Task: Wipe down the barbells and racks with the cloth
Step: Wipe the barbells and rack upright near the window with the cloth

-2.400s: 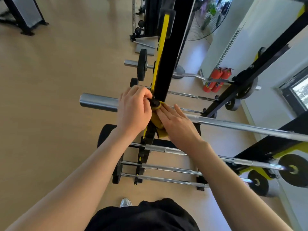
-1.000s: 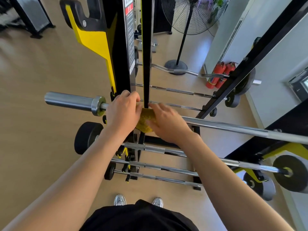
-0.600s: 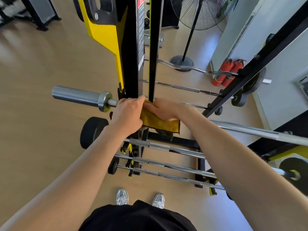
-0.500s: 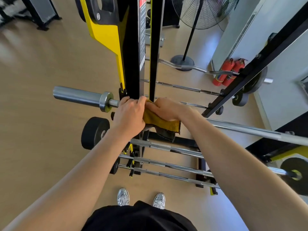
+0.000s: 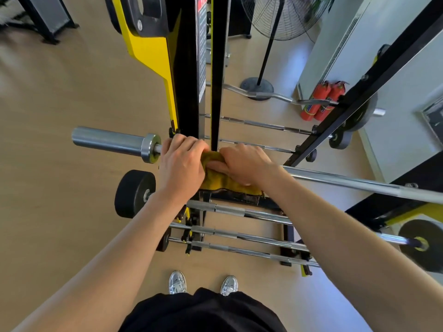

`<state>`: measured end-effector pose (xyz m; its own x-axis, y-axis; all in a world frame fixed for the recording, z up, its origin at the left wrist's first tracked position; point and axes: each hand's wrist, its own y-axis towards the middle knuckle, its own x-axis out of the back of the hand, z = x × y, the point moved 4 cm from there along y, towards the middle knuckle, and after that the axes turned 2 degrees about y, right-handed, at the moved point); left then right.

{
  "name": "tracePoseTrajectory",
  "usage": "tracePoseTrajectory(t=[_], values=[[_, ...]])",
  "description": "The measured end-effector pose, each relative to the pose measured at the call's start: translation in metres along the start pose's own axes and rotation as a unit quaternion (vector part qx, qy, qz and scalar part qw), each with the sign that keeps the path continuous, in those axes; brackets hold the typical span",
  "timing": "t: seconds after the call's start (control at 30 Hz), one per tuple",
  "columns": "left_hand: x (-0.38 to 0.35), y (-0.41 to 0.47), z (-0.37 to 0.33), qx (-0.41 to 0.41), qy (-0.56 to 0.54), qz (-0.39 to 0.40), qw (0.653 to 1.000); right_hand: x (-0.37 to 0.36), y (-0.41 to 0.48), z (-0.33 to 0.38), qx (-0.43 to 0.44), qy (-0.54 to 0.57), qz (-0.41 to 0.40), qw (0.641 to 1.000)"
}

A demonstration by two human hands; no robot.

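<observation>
A steel barbell (image 5: 354, 182) lies across the black-and-yellow rack (image 5: 184, 75), its thick sleeve (image 5: 107, 141) sticking out to the left. A yellow cloth (image 5: 221, 179) is draped over the bar right beside the rack upright. My left hand (image 5: 181, 167) curls over the bar next to the sleeve collar, touching the cloth's left edge. My right hand (image 5: 244, 165) grips the cloth around the bar just right of the upright. The bar under both hands is hidden.
Several more barbells (image 5: 239, 236) rest on lower pegs below my hands, with black weight plates (image 5: 134, 194) at their ends. A standing fan (image 5: 259, 85) and two red fire extinguishers (image 5: 321, 101) stand behind the rack. My shoes (image 5: 177, 282) are close to the rack's base.
The view dropped and shifted left along the rack. The cloth went from bunched against the upright to spread over the bar. Both hands closed round the bar and the cloth.
</observation>
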<state>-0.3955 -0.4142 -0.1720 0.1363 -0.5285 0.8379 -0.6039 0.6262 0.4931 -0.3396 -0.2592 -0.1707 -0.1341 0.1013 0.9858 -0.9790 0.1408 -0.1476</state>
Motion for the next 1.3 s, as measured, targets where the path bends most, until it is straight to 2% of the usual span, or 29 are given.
tracePoseTrajectory(t=[0.07, 0.1, 0.13, 0.23, 0.3, 0.37, 0.4, 0.47, 0.53, 0.6, 0.67, 0.7, 0.77, 0.83, 0.9, 1.0, 1.07, 1.1, 1.17, 1.2, 1.23, 1.3], values=[[0.004, -0.005, 0.011, 0.036, 0.0, -0.022, 0.999, 0.003, 0.01, 0.002, -0.026, 0.056, 0.056, 0.997], [0.007, -0.006, 0.016, 0.057, 0.009, -0.034, 0.998, 0.004, 0.013, 0.006, -0.024, 0.06, 0.054, 0.996], [0.01, -0.007, 0.021, 0.079, 0.021, -0.042, 0.996, 0.002, 0.013, 0.012, -0.014, 0.045, 0.034, 0.998], [0.012, -0.004, 0.028, 0.122, 0.057, -0.035, 0.99, -0.015, 0.006, 0.035, 0.048, -0.049, -0.098, 0.993], [0.009, -0.001, 0.027, 0.126, 0.068, -0.024, 0.989, -0.024, 0.002, 0.045, 0.075, -0.102, -0.129, 0.984], [0.005, 0.0, 0.028, 0.124, 0.073, -0.024, 0.989, -0.02, 0.006, 0.047, 0.069, -0.102, -0.132, 0.984], [0.004, 0.0, 0.029, 0.127, 0.074, -0.029, 0.989, -0.014, 0.01, 0.046, 0.05, -0.088, -0.119, 0.988], [0.001, -0.001, 0.034, 0.143, 0.071, -0.031, 0.987, -0.006, 0.024, 0.04, -0.012, 0.008, -0.066, 0.998], [0.0, 0.001, 0.034, 0.158, 0.068, -0.018, 0.985, -0.001, 0.038, 0.034, -0.072, 0.136, 0.005, 0.988], [0.0, 0.001, 0.033, 0.158, 0.067, -0.012, 0.985, -0.003, 0.043, 0.03, -0.095, 0.169, 0.024, 0.981], [-0.001, 0.0, 0.034, 0.151, 0.067, -0.012, 0.986, -0.01, 0.025, 0.03, -0.099, 0.089, -0.066, 0.989], [-0.002, -0.001, 0.035, 0.147, 0.068, -0.011, 0.987, -0.017, 0.01, 0.031, -0.071, 0.008, -0.131, 0.989], [-0.003, 0.0, 0.035, 0.142, 0.071, -0.004, 0.987, -0.036, -0.02, 0.033, -0.022, -0.14, -0.186, 0.972], [-0.004, 0.0, 0.035, 0.143, 0.07, 0.007, 0.987, -0.041, -0.022, 0.026, -0.015, -0.164, -0.149, 0.975], [-0.004, 0.0, 0.035, 0.147, 0.073, 0.02, 0.986, -0.024, -0.009, 0.028, -0.018, -0.12, -0.09, 0.989], [-0.004, 0.002, 0.035, 0.147, 0.069, 0.04, 0.986, 0.002, 0.014, 0.018, -0.072, 0.079, 0.003, 0.994], [-0.004, 0.002, 0.035, 0.145, 0.065, 0.043, 0.986, 0.005, 0.031, 0.011, -0.121, 0.202, 0.089, 0.968], [-0.004, 0.002, 0.035, 0.142, 0.065, 0.043, 0.987, 0.002, 0.035, 0.011, -0.145, 0.215, 0.085, 0.962], [-0.003, 0.002, 0.035, 0.137, 0.071, 0.042, 0.987, -0.008, 0.024, 0.017, -0.176, 0.157, -0.015, 0.972], [-0.003, 0.002, 0.035, 0.135, 0.072, 0.041, 0.987, -0.014, 0.012, 0.024, -0.154, 0.084, -0.106, 0.979], [-0.003, 0.002, 0.035, 0.134, 0.07, 0.039, 0.988, -0.028, -0.005, 0.028, -0.112, 0.005, -0.163, 0.98], [-0.003, 0.002, 0.035, 0.128, 0.07, 0.036, 0.989, -0.053, -0.034, 0.027, -0.042, -0.127, -0.204, 0.97]])
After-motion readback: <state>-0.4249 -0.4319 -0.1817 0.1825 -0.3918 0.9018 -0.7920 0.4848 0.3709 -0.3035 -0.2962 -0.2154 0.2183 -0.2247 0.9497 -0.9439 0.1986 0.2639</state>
